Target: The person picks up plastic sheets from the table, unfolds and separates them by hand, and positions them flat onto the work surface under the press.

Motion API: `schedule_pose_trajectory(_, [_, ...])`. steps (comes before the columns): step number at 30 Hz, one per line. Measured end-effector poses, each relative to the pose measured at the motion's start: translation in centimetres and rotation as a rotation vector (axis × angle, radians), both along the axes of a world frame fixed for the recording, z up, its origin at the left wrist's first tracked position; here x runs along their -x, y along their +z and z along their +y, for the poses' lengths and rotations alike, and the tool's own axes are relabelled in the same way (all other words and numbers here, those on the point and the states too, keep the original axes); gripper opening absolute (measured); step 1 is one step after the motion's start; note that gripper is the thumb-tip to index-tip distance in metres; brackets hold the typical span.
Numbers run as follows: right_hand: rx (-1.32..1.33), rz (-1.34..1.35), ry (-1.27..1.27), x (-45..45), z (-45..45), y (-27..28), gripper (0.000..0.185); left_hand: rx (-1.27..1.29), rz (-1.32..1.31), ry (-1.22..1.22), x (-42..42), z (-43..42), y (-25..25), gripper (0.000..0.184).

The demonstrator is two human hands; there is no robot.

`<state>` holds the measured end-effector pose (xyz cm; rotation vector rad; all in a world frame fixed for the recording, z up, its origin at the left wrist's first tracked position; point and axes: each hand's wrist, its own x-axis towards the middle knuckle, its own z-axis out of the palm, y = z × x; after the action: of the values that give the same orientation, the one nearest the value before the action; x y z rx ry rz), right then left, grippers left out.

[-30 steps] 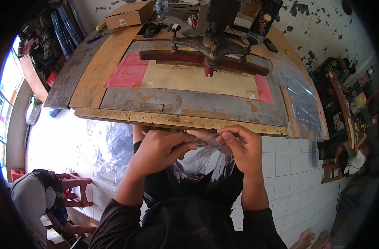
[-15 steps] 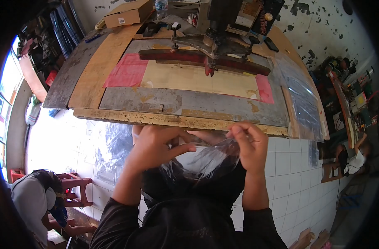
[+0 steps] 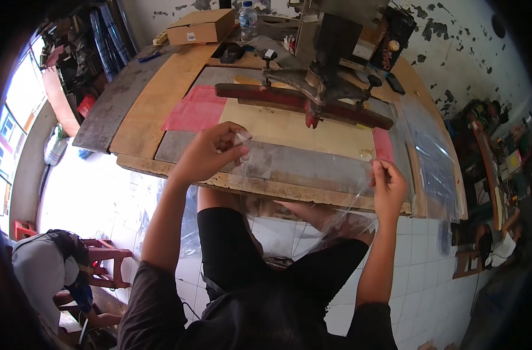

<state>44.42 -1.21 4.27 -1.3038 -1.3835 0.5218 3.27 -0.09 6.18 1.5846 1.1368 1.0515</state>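
Note:
A clear plastic sheet point(image 3: 312, 169) stretches between my hands over the front edge of the worktable, its lower part hanging toward my lap. My left hand point(image 3: 210, 153) pinches one upper corner between thumb and fingers. At the other side my right hand point(image 3: 388, 185) grips the opposite edge with closed fingertips. Just beyond the sheet lies a cream-coloured pad point(image 3: 295, 131) with a pink strip point(image 3: 196, 109) at its left end. Over the pad hangs the dark red bar point(image 3: 260, 96) of a press.
Behind stand a cardboard box point(image 3: 200, 27), a water bottle point(image 3: 248, 21) and the press column point(image 3: 336, 41). A stack of clear plastic sheets point(image 3: 432, 149) covers the table's right side. Someone in a grey top point(image 3: 41, 271) is at lower left, by a red stool point(image 3: 108, 262).
Both hands have risen and moved apart, the right one shifting rightward. The plastic, bunched near my lap before, is now spread out at the table edge. The view has shifted.

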Motion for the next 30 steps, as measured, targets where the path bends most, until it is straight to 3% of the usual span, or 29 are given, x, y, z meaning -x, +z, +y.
schedule_pose_trajectory(3, [0.023,-0.064,0.010,0.1,2.5,-1.2,0.024,-0.048,-0.065,-0.027,-0.2,2.1,-2.4,0.033])
schedule_pose_trajectory(5, [0.083,-0.140,-0.013,0.2,4.2,-3.2,0.024,-0.026,-0.157,0.089,-0.8,2.2,-4.1,0.032])
schedule_pose_trajectory(9, [0.077,-0.196,-0.036,-0.2,5.5,-5.8,0.030,-0.095,-0.112,0.135,-1.4,1.7,-5.6,0.040])
schedule_pose_trajectory(16, [0.119,-0.084,-0.010,0.6,4.5,-4.1,0.029,-0.085,-0.088,0.153,-1.7,1.2,-4.2,0.049])
schedule_pose_trajectory(30, [0.138,0.044,0.012,0.6,3.8,-3.9,0.026,0.040,-0.046,0.151,-1.7,1.3,-4.1,0.042])
